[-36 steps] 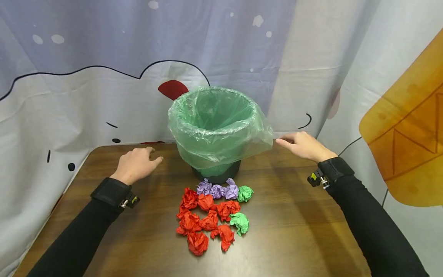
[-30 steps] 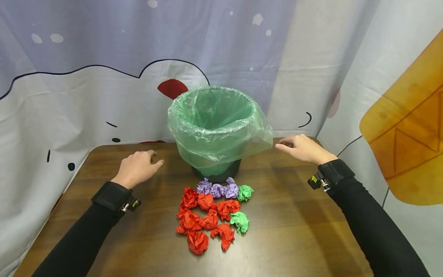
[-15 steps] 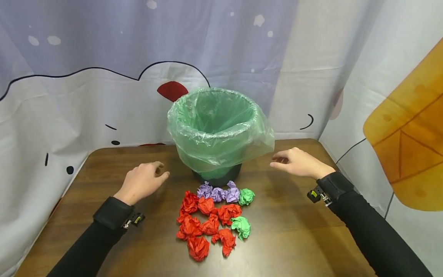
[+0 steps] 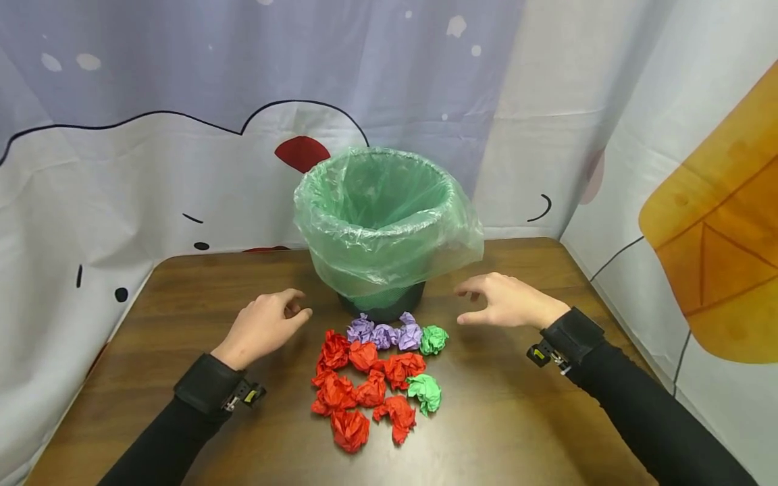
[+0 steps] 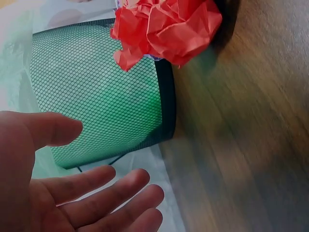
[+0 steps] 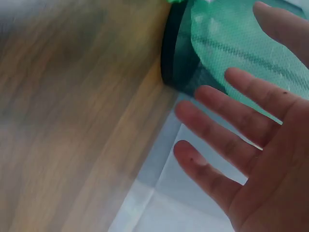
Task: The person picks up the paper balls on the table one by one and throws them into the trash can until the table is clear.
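In the head view, my left hand [image 4: 264, 327] hovers left of the crumpled paper balls, fingers loosely bent and holding nothing. My right hand [image 4: 507, 300] is off to their right, its thumb and fingers apart with nothing between them. Several red paper balls [image 4: 335, 393] lie bunched on the table, behind them a row of purple paper balls [image 4: 384, 335]. Two green paper balls, one further back [image 4: 433, 340] and one nearer [image 4: 424, 393], sit on the right side. The left wrist view shows a red paper ball [image 5: 169, 29] beyond the relaxed fingers [image 5: 104, 208].
Behind the paper balls stands a dark mesh wastebasket [image 4: 389, 307], lined with a translucent green bag [image 4: 377, 260] folded over its rim. A printed curtain [image 4: 182, 182] hangs behind and to the right of the brown wooden table [image 4: 486, 418].
Both hands have moved inward and nearer, the left toward the right and the right toward the left. The paper balls and wastebasket have stayed in place.
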### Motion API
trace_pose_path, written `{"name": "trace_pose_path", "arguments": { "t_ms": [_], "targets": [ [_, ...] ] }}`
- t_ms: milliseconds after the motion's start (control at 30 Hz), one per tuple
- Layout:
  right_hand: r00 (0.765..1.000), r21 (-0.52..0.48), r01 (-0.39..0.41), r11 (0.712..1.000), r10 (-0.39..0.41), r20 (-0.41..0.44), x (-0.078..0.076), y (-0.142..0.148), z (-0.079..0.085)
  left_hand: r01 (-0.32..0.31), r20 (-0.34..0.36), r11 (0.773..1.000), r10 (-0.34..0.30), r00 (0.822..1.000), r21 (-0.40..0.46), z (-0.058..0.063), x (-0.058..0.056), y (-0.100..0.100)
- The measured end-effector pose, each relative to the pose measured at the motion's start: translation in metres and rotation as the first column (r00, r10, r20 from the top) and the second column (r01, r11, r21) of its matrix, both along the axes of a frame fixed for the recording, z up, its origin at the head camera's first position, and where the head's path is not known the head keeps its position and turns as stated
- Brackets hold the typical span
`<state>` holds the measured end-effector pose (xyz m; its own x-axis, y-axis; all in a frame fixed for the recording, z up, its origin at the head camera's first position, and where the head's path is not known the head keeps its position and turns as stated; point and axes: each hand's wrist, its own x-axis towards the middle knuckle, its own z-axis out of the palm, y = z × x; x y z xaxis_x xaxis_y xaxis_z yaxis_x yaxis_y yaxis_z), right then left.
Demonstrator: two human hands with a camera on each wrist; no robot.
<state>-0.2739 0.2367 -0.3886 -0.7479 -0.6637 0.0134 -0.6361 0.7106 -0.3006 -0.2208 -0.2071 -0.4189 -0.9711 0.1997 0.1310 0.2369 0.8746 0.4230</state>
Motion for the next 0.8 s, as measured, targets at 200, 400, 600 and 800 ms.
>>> {"name": "trace_pose_path", "arguments": {
  "t_ms": [200, 400, 600, 800],
  "targets": [
    [0.998, 0.014, -0.065, 0.998, 0.065, -0.022, 0.008, -0.018, -0.003, 0.019, 0.007, 1.0, -0.019, 1.0, 0.02, -0.001, 0.001, 0.007],
    [0.993, 0.041, -0.108, 0.993, 0.11, -0.05, 0.012, -0.029, -0.011, 0.031, 0.014, 0.999, -0.031, 0.999, 0.027, -0.002, 0.001, 0.012],
    [0.985, 0.044, -0.164, 0.985, 0.166, -0.043, 0.018, -0.037, -0.022, 0.037, 0.019, 0.999, -0.038, 0.999, 0.038, -0.006, 0.007, 0.015],
    [0.98, 0.043, -0.193, 0.98, 0.194, -0.036, 0.022, -0.041, -0.033, 0.042, 0.022, 0.998, -0.043, 0.999, 0.042, -0.011, 0.011, 0.017]
  ]
}}
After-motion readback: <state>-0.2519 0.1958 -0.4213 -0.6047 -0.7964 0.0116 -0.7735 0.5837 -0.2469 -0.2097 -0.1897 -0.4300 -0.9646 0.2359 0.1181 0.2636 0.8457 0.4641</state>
